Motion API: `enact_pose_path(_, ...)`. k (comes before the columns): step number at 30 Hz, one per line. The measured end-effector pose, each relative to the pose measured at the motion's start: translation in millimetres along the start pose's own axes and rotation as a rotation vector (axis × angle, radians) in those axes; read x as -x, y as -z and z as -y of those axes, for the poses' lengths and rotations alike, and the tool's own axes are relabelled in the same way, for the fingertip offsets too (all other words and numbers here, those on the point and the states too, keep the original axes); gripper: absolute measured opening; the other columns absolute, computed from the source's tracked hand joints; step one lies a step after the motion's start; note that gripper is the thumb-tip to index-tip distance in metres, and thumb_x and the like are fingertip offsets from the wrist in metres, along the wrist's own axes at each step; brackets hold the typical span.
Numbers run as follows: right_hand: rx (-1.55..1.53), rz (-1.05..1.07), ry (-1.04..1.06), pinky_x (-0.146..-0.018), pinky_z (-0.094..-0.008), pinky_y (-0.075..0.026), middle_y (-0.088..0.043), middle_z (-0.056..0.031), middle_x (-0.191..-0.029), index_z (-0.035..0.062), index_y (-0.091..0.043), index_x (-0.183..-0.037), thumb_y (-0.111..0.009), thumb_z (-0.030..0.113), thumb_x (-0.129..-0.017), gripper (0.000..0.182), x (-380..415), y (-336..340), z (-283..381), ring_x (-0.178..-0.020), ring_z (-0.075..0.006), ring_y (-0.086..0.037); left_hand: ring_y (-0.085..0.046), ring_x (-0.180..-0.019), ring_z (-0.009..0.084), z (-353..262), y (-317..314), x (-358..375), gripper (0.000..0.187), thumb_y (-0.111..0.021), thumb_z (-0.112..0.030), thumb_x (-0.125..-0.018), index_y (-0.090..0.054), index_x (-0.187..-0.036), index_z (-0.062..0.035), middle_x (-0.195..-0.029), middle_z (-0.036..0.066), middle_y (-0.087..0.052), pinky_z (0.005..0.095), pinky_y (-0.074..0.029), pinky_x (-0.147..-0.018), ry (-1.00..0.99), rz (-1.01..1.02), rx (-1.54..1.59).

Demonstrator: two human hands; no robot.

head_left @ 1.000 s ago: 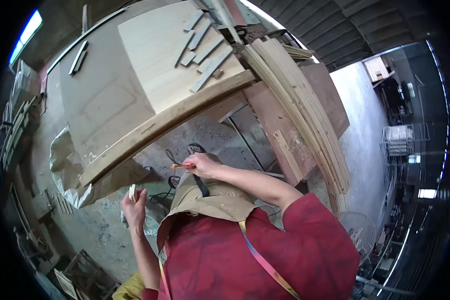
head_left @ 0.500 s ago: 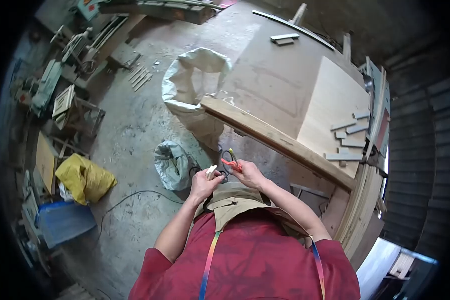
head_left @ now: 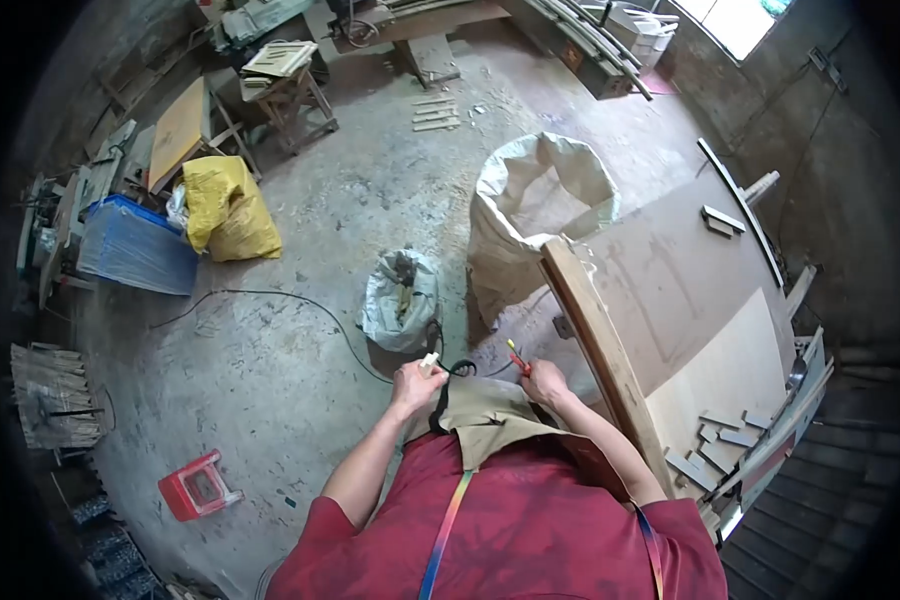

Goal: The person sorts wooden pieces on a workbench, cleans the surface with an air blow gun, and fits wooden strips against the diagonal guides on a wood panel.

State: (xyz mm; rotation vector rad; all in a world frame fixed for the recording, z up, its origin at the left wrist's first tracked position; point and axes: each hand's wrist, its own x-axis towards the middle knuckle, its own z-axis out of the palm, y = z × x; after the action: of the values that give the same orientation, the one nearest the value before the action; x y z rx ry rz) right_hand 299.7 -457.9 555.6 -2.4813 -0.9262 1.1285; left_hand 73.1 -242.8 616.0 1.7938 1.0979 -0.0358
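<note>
My left hand is closed on a small pale wooden piece that sticks up above its fingers. A dark cord or strap lies beside it, between the two hands. My right hand is wrapped round a red-handled tool with a yellow tip, too small to make out fully. Both hands are in front of the tan apron, a short distance apart.
A wooden beam edges the worktable at right, with short wood strips on it. A large sack and a small sack stand ahead. A red stool and yellow bag are left.
The view has swung left, bringing the red stool into sight. My hands are farther apart, and the red-handled tool has moved away from the wooden piece.
</note>
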Motion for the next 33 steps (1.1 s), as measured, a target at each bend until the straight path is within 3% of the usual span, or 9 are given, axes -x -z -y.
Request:
enact_pose_path(7, -0.087, 0.052, 0.092, -0.086, -0.0559, -0.055, -0.071, -0.0327, -0.106, -0.0028, -0.07, -0.097, -0.067, 0.02, -0.089, 0.024, -7, 8, -34, -0.1, -0.0497, -0.069, -0.071, -0.071, 0.0158, 13, -42, -2, 0.02, -0.078, -0.022, -0.088, -0.076, -0.094, -0.0036, -0.077, 0.006, -0.076, 0.0344, -0.055, -0.068, 0.078, 0.016, -0.052)
enact_pose_path(14, -0.058, 0.125, 0.038, -0.09, -0.0538, -0.053, -0.069, -0.0312, -0.094, -0.0025, -0.068, -0.098, -0.07, 0.019, -0.088, 0.024, -70, -85, -66, -0.102, -0.048, -0.068, -0.069, -0.068, 0.0139, 47, -42, 65, 0.019, -0.077, -0.023, -0.089, -0.077, -0.094, -0.0051, -0.074, 0.004, -0.074, 0.0336, -0.054, -0.066, 0.391, -0.162, -0.027)
enact_pose_path(19, 0.048, 0.233, -0.082, -0.09, -0.0531, -0.056, -0.07, -0.0294, -0.102, -0.0011, -0.071, -0.103, -0.069, 0.02, -0.091, 0.024, -129, -151, -101, -0.106, -0.0457, -0.069, -0.067, -0.067, 0.0126, 132, -46, 135, 0.017, -0.078, -0.021, -0.089, -0.076, -0.091, -0.0041, -0.074, 0.003, -0.073, 0.0325, -0.052, -0.063, 0.616, -0.193, -0.072)
enact_pose_path(22, -0.132, -0.197, -0.366, -0.079, -0.0393, -0.062, -0.076, -0.017, -0.105, 0.0059, -0.076, -0.108, -0.056, 0.018, -0.1, 0.025, -163, -188, -113, -0.099, -0.0288, -0.076, -0.074, -0.073, 0.0207, 183, -39, 152, 0.026, -0.081, -0.029, -0.086, -0.077, -0.096, -0.0046, -0.078, 0.009, -0.076, 0.0378, -0.057, -0.071, 0.691, -0.185, -0.078)
enact_pose_path(23, -0.135, -0.192, -0.363, -0.079, -0.0393, -0.062, -0.076, -0.017, -0.105, 0.0059, -0.076, -0.108, -0.056, 0.018, -0.1, 0.025, -178, -184, -107, -0.099, -0.0288, -0.076, -0.074, -0.073, 0.0207, 187, -33, 147, 0.026, -0.081, -0.029, -0.086, -0.077, -0.096, -0.0046, -0.078, 0.009, -0.076, 0.0378, -0.057, -0.071, 0.695, -0.189, -0.082)
enact_pose_path(25, 0.258, 0.145, -0.38, -0.093, -0.0521, -0.06, -0.069, -0.0199, -0.126, 0.0015, -0.063, -0.13, -0.063, 0.022, -0.099, 0.037, -203, -163, -92, -0.113, -0.0368, -0.072, -0.065, -0.065, 0.0124, 181, -17, 147, 0.017, -0.08, -0.015, -0.09, -0.074, -0.099, -0.0014, -0.074, 0.003, -0.071, 0.0294, -0.051, -0.06, 0.754, -0.252, 0.028)
enact_pose_path(28, 0.419, 0.32, -0.208, -0.095, -0.0522, -0.058, -0.069, -0.018, -0.123, 0.0005, -0.057, -0.134, -0.062, 0.022, -0.1, 0.041, -263, -197, -121, -0.117, -0.0358, -0.071, -0.064, -0.064, 0.0114, 234, -5, 174, 0.015, -0.08, -0.014, -0.091, -0.073, -0.098, -0.0017, -0.074, 0.003, -0.07, 0.0289, -0.051, -0.059, 0.759, -0.336, -0.072)
enact_pose_path(31, 0.319, 0.109, -0.266, -0.096, -0.0513, -0.057, -0.069, -0.0189, -0.121, -0.0014, -0.06, -0.129, -0.068, 0.026, -0.097, 0.043, -311, -236, -134, -0.115, -0.0377, -0.071, -0.061, -0.062, 0.011, 234, 0, 187, 0.013, -0.078, -0.01, -0.092, -0.073, -0.1, -0.0019, -0.076, 0.002, -0.069, 0.0289, -0.049, -0.058, 0.911, -0.368, 0.054)
enact_pose_path(33, -0.006, -0.102, -0.436, -0.092, -0.0469, -0.058, -0.071, -0.0207, -0.117, -0.0025, -0.066, -0.12, -0.072, 0.039, -0.094, 0.049, -345, -263, -142, -0.111, -0.0394, -0.069, -0.06, -0.062, 0.0113, 247, -8, 189, 0.013, -0.077, -0.008, -0.091, -0.072, -0.101, -0.0016, -0.076, 0.001, -0.068, 0.0291, -0.049, -0.057, 1.014, -0.377, 0.171)
